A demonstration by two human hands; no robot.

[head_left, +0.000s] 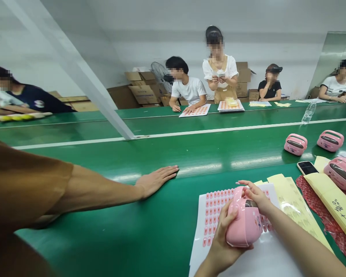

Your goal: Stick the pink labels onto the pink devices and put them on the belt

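Observation:
A small pink plastic case (243, 227) with a carry handle, a dark window and printed decoration is tilted up between my two hands. My left hand (223, 238) is wrapped around its side and underside. At its top, my right hand (258, 198) rests by the handle with the thumb and fingers against it, one fingertip reaching past; part of this grip is hidden. Beneath the case lies a white sheet of pink oval stickers (212, 219), partly covered by my hands. Pale yellow sticker sheets (295, 207) lie to the right.
A co-worker's hand (158, 181) lies flat on the green table (127, 242) at left. On the right are pink cases (295, 144), a phone (307, 168), red bubble wrap (320, 223) and a water bottle (308, 112). A white post (103, 98) rises ahead; several people sit or stand beyond.

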